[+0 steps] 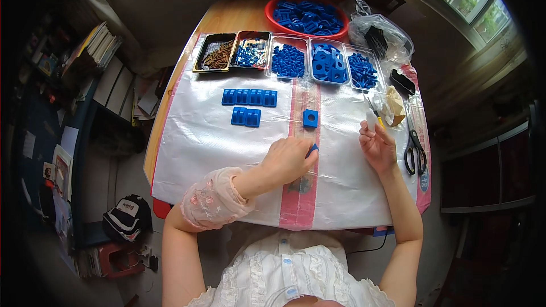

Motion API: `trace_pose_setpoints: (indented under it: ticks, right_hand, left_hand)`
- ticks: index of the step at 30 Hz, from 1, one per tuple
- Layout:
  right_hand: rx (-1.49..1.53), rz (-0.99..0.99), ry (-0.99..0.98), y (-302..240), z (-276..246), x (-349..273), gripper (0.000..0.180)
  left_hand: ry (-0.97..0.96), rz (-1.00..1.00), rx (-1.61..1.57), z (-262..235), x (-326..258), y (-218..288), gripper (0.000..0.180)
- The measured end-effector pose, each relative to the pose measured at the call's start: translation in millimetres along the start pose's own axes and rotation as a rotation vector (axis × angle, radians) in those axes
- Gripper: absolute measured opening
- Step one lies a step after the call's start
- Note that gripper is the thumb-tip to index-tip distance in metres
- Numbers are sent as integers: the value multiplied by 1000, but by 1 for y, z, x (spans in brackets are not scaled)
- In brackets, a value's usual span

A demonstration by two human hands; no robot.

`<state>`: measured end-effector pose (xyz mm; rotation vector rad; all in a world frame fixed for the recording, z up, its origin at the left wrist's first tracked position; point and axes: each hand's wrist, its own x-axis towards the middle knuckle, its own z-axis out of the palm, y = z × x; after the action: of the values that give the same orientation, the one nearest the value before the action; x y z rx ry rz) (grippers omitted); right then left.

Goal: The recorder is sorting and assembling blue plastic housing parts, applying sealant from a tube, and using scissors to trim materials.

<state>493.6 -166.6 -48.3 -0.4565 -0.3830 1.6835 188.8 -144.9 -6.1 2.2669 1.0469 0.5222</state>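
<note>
My left hand is over the middle of the table, its fingers closed on a small blue plastic part that is mostly hidden. Just beyond it lies a square blue block with a round hole. To the right, my right hand is raised palm up, fingers curled round a tool with a whitish and yellow handle and a thin shaft, which looks like a screwdriver. Left of the block, finished-looking blue clips stand in two rows, an upper row and a shorter lower row.
Along the far side stand a tray of long screws, a tray of small hardware and clear boxes of blue parts. Behind them is a red basin. Black scissors and crumpled paper lie at the right.
</note>
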Motion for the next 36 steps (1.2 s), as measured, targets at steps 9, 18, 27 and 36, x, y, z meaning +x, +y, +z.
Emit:
trace_pose_setpoints:
  ticks: [9, 18, 27, 36]
  right_hand:
    - [17, 18, 40, 2, 3, -4, 35]
    - [42, 4, 61, -1, 1, 0, 34]
    - [-38, 6, 85, 4, 14, -5, 36]
    - [-58, -3, -24, 3, 10, 2, 34]
  left_hand:
    - [-38, -84, 334, -8, -8, 4, 49]
    - [-142, -78, 373, -14, -7, 9, 48]
    - [-47, 8, 381, -10, -14, 7, 61]
    - [-45, 22, 426, -5, -12, 4, 66]
